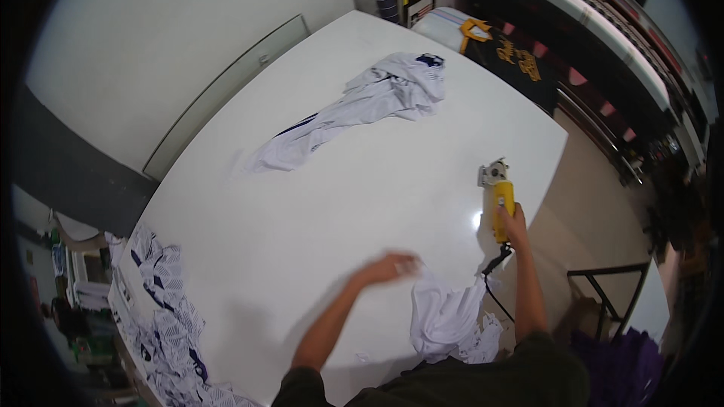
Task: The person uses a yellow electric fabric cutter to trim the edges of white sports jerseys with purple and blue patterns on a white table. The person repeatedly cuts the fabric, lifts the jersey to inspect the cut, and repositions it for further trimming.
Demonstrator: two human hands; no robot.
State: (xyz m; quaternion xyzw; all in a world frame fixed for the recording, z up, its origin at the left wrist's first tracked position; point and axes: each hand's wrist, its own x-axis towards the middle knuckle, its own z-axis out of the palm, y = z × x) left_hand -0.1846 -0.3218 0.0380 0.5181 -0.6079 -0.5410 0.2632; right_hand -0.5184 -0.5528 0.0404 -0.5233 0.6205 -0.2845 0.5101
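Observation:
Near the right edge of the white table [339, 211], my right hand [514, 226] is wrapped round the yellow body of an electric fabric cutter [503, 200]. Its metal cutting head points away from me, and a black cord trails from its near end. My left hand [388, 267] is blurred by motion over the table's near middle, so its fingers are unclear. Close to it, by the near edge, lies a bunched piece of white fabric [445, 313]. Farther off, a crumpled white garment with dark blue parts [369, 102] stretches across the tabletop.
White and navy patterned fabric pieces [166, 301] pile along the left edge. Beyond the far right corner stand a large printer-like machine [588, 15] and a black shirt with a yellow collar [509, 56]. Purple fabric [618, 362] sits at lower right, near a black metal frame [611, 271].

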